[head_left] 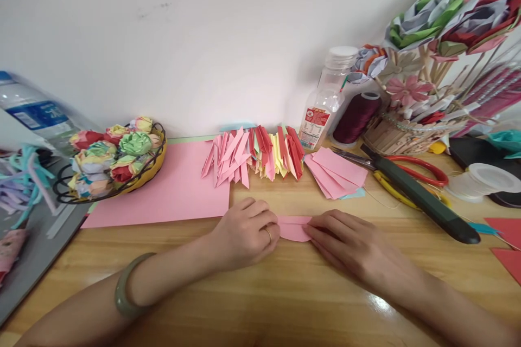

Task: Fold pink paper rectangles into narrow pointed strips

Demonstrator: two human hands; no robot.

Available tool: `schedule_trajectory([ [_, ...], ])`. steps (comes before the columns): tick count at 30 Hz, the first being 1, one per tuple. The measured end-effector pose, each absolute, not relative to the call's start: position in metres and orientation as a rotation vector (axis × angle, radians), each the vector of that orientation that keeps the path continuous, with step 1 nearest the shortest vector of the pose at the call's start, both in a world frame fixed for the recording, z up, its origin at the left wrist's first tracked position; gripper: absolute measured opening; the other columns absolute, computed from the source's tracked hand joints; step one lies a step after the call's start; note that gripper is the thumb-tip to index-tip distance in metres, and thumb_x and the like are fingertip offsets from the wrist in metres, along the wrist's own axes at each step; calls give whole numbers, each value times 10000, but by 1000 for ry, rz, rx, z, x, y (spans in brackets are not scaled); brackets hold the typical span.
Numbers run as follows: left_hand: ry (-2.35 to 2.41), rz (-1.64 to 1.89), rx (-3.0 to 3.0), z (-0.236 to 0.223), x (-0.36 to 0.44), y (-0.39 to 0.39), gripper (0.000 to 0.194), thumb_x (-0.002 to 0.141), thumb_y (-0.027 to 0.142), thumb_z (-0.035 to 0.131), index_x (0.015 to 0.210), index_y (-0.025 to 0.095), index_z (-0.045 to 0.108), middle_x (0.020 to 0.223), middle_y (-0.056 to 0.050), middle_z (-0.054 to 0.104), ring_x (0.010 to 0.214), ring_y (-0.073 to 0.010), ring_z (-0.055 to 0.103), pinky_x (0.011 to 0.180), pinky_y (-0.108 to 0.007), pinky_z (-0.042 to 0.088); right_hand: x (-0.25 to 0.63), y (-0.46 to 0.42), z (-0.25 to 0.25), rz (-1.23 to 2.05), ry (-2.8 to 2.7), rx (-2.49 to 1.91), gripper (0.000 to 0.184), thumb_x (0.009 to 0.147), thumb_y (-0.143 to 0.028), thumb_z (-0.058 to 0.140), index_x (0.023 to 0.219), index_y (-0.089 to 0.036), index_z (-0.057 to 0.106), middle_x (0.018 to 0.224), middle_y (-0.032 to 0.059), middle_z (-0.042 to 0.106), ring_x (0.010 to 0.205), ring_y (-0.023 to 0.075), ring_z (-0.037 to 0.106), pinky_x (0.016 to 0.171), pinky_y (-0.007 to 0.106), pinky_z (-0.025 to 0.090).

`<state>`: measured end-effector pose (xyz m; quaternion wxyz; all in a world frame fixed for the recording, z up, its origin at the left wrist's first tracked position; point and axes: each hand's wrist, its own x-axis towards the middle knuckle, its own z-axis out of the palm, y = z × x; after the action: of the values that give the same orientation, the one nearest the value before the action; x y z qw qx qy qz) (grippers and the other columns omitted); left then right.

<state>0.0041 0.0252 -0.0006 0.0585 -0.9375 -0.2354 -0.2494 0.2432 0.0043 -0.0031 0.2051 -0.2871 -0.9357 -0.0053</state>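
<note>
A small piece of pink paper (pixel 294 229) lies on the wooden table, with a fold line along its upper part. My left hand (pixel 250 232), wearing a ring, is closed on its left end. On the right end, the fingers of my right hand (pixel 345 241) are pressed together on the paper. Just behind my hands stands a row of folded paper strips (pixel 260 154) in pink, red and yellow. A fanned stack of pink paper pieces (pixel 336 172) rests behind my right hand.
Large pink sheets (pixel 183 190) lie at left, under a basket of paper flowers (pixel 118 160). Behind stand a clear bottle (pixel 321 103) and a purple thread spool (pixel 356 119). A dark green cutter (pixel 425 195) crosses red-and-yellow-handled scissors (pixel 423 171) at right. The wall (pixel 228 38) closes off the back.
</note>
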Motion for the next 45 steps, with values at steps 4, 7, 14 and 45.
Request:
schedule_trajectory([
  [4,-715,-628,-2821,-1,6,21,191,869,245,513,976,116,604,802,-54,631,769,-195,534,646,-324,406,239,4,-4,-42,-2615,-891,244,903,-148,412,1059,-96,592,865,99,608,797,204,558,662,349,512],
  [7,-743,-507,-2801,-2,9,19,154,891,203,487,954,113,595,777,-46,595,758,-189,522,643,-323,390,235,3,-2,51,-2614,-977,245,897,-136,388,992,-116,612,841,92,581,782,198,551,651,342,513],
  [14,-797,-543,-2882,-8,8,22,141,907,208,479,889,129,594,796,-42,575,788,-180,496,681,-312,390,237,2,-2,159,-2607,-1005,243,902,-138,385,992,-145,611,904,99,570,832,196,543,687,344,508],
  [45,-1620,-943,-3056,3,10,19,78,776,183,668,703,210,665,766,36,686,833,-185,524,779,-398,316,233,-2,-7,462,-2287,-1176,151,896,-202,446,838,-194,585,860,62,588,771,166,579,654,295,483],
])
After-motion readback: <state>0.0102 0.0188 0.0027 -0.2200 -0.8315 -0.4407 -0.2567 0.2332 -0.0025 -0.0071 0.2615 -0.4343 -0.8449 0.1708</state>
